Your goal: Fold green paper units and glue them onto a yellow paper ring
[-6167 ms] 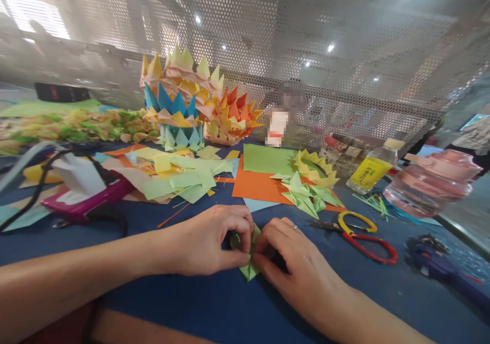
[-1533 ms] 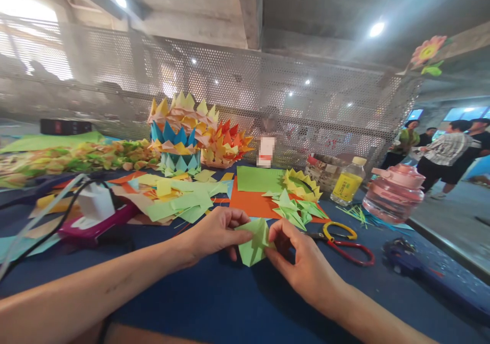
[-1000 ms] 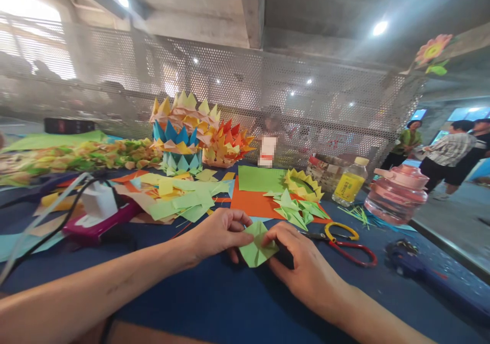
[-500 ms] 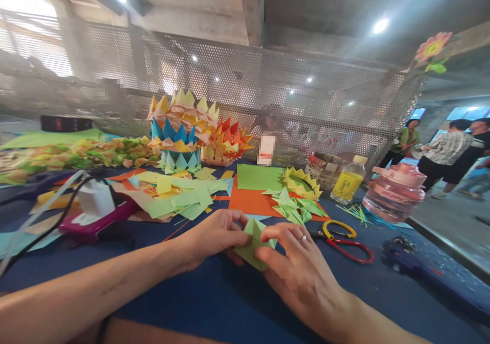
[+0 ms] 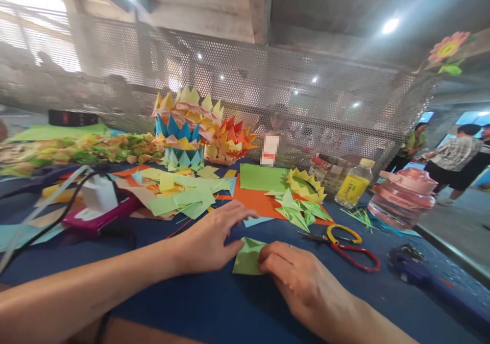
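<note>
A small piece of folded light green paper (image 5: 248,260) is in front of me at the table's blue surface. My right hand (image 5: 300,277) grips its right edge, fingers bent round it. At its upper left, my left hand (image 5: 214,237) has its fingers stretched and apart from the thumb; the thumb tip is close to the paper, and whether it touches I cannot tell. Just beyond lie several folded green paper pieces (image 5: 294,209) and a yellow-green pointed paper ring (image 5: 306,183). Scissors (image 5: 344,242) with yellow and red handles rest to the right.
Pointed paper crowns (image 5: 184,129) stand at the back, beside loose paper strips (image 5: 187,198). A magenta power strip (image 5: 99,216) with cords is at left. On the right are a yellow-labelled bottle (image 5: 354,183), a pink jug (image 5: 401,198) and a dark blue tool (image 5: 417,267).
My left hand has let go of the green paper and opened above it. The paper has gone lower and lies flatter, still in my right hand. The view has shifted slightly left.
</note>
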Demonstrator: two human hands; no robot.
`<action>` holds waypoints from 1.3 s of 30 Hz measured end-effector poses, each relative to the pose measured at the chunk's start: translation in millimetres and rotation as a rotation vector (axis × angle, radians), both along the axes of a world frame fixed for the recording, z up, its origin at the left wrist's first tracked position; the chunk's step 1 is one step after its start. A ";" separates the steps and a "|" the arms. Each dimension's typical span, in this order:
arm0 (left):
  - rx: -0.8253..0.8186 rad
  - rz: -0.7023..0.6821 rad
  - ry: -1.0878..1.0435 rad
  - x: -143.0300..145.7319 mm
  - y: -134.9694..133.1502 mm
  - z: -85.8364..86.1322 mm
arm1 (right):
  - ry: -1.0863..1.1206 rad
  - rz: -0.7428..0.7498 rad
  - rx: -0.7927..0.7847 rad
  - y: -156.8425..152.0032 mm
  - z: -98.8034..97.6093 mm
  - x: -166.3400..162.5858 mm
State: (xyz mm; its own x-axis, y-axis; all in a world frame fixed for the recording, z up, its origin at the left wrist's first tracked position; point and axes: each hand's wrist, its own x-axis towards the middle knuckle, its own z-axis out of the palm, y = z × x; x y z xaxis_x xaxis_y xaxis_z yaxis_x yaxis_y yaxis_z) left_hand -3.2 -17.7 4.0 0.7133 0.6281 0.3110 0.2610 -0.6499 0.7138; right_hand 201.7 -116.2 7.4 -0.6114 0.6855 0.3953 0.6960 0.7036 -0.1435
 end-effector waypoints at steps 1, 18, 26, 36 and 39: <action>0.170 -0.063 0.033 -3.7 -0.9 -1.0 | -0.001 0.012 -0.004 1.1 -0.9 1.0; 0.574 -0.245 0.012 -27.9 -11.6 -8.9 | -0.128 0.060 0.048 8.0 10.8 0.4; 0.598 -0.183 0.009 -28.1 -13.7 -18.8 | -0.057 0.133 0.119 18.6 -4.6 5.1; 0.649 -0.243 0.068 -28.0 -19.5 -7.6 | -0.056 0.065 -0.058 10.0 12.5 -0.4; 0.666 -0.260 0.015 -27.3 -19.9 -7.2 | -0.026 0.046 -0.070 14.0 10.7 -1.0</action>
